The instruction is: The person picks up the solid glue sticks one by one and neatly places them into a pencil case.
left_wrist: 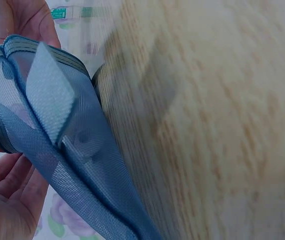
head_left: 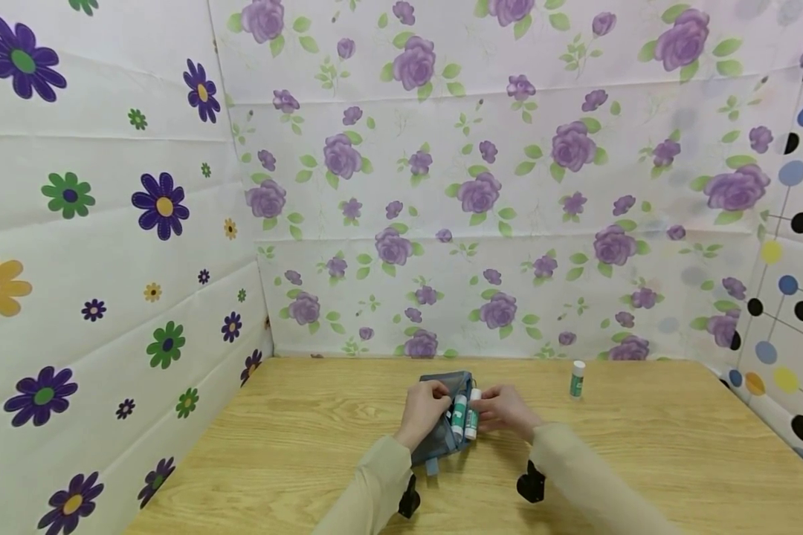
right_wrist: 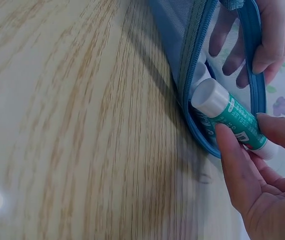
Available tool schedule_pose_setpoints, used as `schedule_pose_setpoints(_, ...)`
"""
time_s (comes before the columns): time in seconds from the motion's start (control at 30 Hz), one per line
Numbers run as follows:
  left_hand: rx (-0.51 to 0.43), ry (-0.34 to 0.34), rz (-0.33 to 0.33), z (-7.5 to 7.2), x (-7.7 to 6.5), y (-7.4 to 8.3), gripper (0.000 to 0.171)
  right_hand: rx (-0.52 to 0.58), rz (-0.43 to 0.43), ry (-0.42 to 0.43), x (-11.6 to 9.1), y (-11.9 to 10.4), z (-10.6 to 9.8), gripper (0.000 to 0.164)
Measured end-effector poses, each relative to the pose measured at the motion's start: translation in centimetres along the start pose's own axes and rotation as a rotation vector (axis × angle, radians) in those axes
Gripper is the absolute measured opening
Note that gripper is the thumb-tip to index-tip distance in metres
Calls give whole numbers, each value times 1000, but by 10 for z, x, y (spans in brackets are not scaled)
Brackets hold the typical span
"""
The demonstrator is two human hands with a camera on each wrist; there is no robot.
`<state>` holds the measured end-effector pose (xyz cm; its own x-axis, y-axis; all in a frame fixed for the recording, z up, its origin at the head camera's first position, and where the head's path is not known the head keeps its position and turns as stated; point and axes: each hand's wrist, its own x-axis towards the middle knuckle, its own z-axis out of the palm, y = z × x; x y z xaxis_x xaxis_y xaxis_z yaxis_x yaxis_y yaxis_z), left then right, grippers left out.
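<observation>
A blue mesh zip pouch (head_left: 430,448) lies on the table with its zipped mouth spread apart. My left hand (head_left: 427,405) grips the pouch's rim; in the right wrist view the thumb is on the zip edge, with fingers seen through the mesh. Between thumb and fingers, my right hand (head_left: 505,410) pinches a green-and-white glue stick (right_wrist: 237,120) at the pouch's mouth. Another glue stick (head_left: 458,416) lies inside, beside the held one. From the left wrist, a pale fabric tab (left_wrist: 51,95) shows at the pouch's end.
One more glue stick (head_left: 577,379) stands upright toward the back right of the wooden table (head_left: 294,423). Flower-printed sheets (head_left: 375,186) hang behind and to the left, with a dotted sheet on the right. Black wrist devices show below both forearms.
</observation>
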<state>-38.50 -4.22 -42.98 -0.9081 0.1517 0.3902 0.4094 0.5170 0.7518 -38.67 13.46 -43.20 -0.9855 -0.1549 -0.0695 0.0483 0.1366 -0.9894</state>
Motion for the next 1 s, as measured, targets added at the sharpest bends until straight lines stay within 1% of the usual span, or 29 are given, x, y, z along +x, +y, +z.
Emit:
schedule_pose_setpoints(0.13, -4, -2, -4, 0, 0, 0, 10, -17, 11, 26, 2, 2, 3, 16)
schedule_pose_setpoints(0.23, -4, -4, -4, -1, 0, 0, 10, -27, 21, 47, 4, 3, 4, 17)
schedule_pose_setpoints(0.53, 0, -11, -19, 0, 2, 0, 10, -57, 39, 55, 9, 5, 8, 17)
schedule_pose_setpoints(1.0, 7, -7, -15, 2, 2, -1, 10, -165, 48, 65, 8, 2, 14, 15)
